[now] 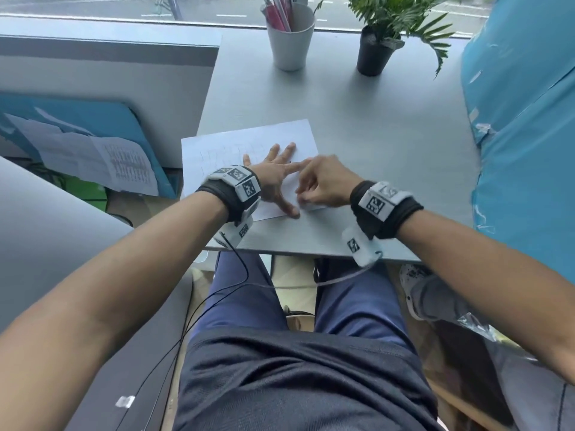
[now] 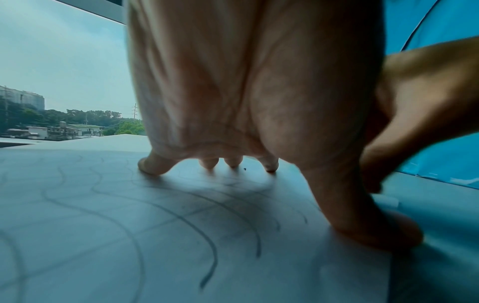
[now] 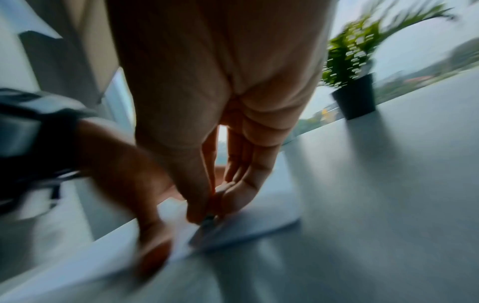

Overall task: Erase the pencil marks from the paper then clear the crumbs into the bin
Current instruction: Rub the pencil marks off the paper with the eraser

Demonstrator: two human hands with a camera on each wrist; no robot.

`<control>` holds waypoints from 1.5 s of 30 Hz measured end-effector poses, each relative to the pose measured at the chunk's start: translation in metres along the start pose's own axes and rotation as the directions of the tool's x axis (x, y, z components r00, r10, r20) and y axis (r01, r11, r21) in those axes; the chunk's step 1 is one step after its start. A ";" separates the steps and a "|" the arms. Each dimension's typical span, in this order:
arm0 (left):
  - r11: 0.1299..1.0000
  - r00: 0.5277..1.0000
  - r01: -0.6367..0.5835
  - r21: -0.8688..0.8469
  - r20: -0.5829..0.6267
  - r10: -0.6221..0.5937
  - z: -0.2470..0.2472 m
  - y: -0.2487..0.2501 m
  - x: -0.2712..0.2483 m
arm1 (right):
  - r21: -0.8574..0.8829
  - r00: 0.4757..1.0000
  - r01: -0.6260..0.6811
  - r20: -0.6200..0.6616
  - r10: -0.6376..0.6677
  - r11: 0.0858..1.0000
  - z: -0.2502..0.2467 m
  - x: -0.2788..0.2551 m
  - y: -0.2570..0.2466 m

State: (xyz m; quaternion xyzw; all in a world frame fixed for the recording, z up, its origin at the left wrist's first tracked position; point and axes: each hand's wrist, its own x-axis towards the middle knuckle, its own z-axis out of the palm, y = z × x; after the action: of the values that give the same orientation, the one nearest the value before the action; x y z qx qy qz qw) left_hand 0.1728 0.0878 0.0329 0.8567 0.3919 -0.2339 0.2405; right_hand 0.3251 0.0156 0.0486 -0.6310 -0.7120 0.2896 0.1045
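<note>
I see the paper (image 1: 249,150) lying flat near the front-left corner of the bench (image 1: 373,135), its left side running just inside the bench's left edge. Curved pencil marks (image 2: 181,215) cross the sheet; in the left wrist view they show dark and clear, in the head view only faintly.

My left hand (image 1: 277,178) lies spread on the paper, fingers straight and splayed, fingertips (image 2: 153,166) and thumb pressing down on the sheet. It has hold of nothing; it simply pins the paper flat.

My right hand (image 1: 323,185) sits just beside the left, over the paper's front-right part, and the two hands touch or nearly touch where the left index finger meets the right knuckles. The right fingers are curled in and bunched with the thumb, pinching a small object (image 3: 208,222) whose tip is down on the paper. That view is blurred, so I cannot tell for certain what the object is. In the left wrist view a small pale block (image 2: 386,202) shows on the sheet under the right hand (image 2: 414,114).

A tiny dark crumb (image 2: 244,169) lies on the paper near the left fingertips.

Toward the far edge of the bench stand a white cup (image 1: 291,38) holding pens and a black-potted plant (image 1: 376,54), well apart from the paper. I cannot see any bin.
</note>
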 end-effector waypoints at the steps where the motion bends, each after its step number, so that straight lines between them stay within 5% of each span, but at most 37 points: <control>1: 1.000 1.000 0.000 -0.006 0.004 0.000 0.000 0.001 -0.001 | 0.015 0.996 -0.054 -0.068 0.055 0.998 -0.007 0.005 0.007; 3: 1.000 1.000 0.005 -0.011 0.008 -0.005 0.001 0.001 -0.002 | 0.043 0.984 -0.100 -0.147 0.105 0.994 -0.012 0.009 0.012; 7: 1.000 1.000 0.006 0.009 0.009 -0.006 0.001 0.000 0.000 | 0.012 0.998 0.044 0.036 -0.044 0.999 0.008 -0.004 -0.006; 11: 1.000 1.000 0.003 0.005 0.010 -0.003 0.002 -0.001 0.000 | 0.026 0.987 -0.097 -0.124 0.100 0.995 -0.011 0.012 0.012; 15: 0.999 1.000 0.002 0.036 0.010 -0.002 0.003 -0.003 0.003 | -0.025 0.998 0.055 0.013 -0.055 0.998 0.012 -0.003 -0.009; 20: 1.000 1.000 -0.003 0.030 0.011 0.002 0.004 -0.004 0.002 | 0.034 0.992 -0.060 -0.111 0.064 0.998 0.000 0.008 0.002; 24: 1.000 1.000 -0.002 0.030 0.009 0.002 0.004 -0.003 0.002 | -0.026 0.999 0.040 0.018 -0.040 0.999 0.011 -0.001 -0.014; 30: 1.000 1.000 -0.003 0.017 0.005 0.003 0.007 -0.005 0.002 | -0.034 0.957 -0.152 -0.255 0.138 0.988 -0.001 0.012 0.014; 36: 0.999 0.998 -0.041 0.031 0.039 0.039 -0.004 -0.013 -0.005 | -0.010 0.951 -0.208 -0.236 0.200 0.978 -0.011 0.021 0.020; 45: 0.999 1.000 -0.012 0.036 0.029 0.011 -0.002 -0.019 -0.009 | -0.042 0.980 -0.103 -0.176 0.094 0.994 0.010 0.007 0.006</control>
State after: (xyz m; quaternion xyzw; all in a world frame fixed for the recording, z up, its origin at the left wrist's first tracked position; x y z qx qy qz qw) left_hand 0.1536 0.0949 0.0353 0.8596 0.3791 -0.2519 0.2321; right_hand 0.3243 0.0198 0.0359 -0.6907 -0.6754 0.2200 0.1354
